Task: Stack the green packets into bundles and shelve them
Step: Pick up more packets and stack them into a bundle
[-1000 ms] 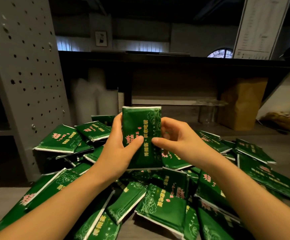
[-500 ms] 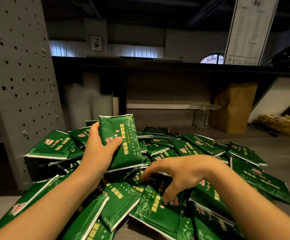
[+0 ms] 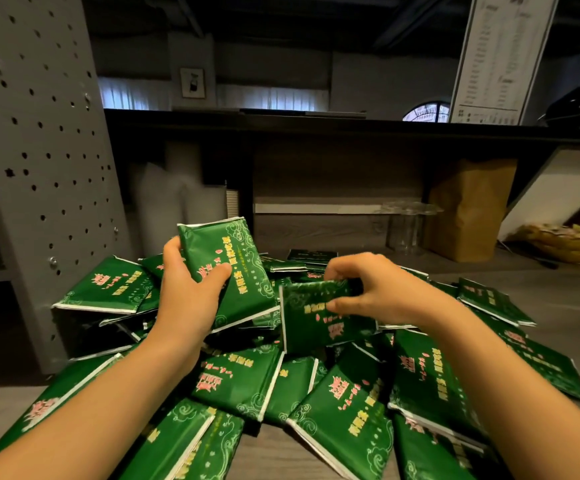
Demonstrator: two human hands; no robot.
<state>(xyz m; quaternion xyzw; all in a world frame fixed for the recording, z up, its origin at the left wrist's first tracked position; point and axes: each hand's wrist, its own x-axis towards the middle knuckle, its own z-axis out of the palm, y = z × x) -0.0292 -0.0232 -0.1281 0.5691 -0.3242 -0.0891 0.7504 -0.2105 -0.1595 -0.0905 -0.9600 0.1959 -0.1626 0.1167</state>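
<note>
A loose pile of green packets [image 3: 347,407] with pink and yellow print covers the grey table [image 3: 565,299] in front of me. My left hand [image 3: 188,292] grips an upright bundle of green packets [image 3: 236,265], tilted left, above the pile's left side. My right hand [image 3: 371,292] pinches another green packet [image 3: 316,320] by its top edge and holds it just above the pile, right beside the bundle. How many packets the bundle holds is hidden.
A grey perforated upright [image 3: 39,140] stands at the left. A dark shelf board [image 3: 316,123] runs overhead at the back. Under it stand a brown paper bag [image 3: 468,209], clear plastic cups [image 3: 406,223] and white rolls [image 3: 177,195]. A yellow bag [image 3: 565,240] lies far right.
My right hand left the bundle, reached down into the pile and has lifted one packet from it. My left hand has shifted the bundle to the left and tilted it.
</note>
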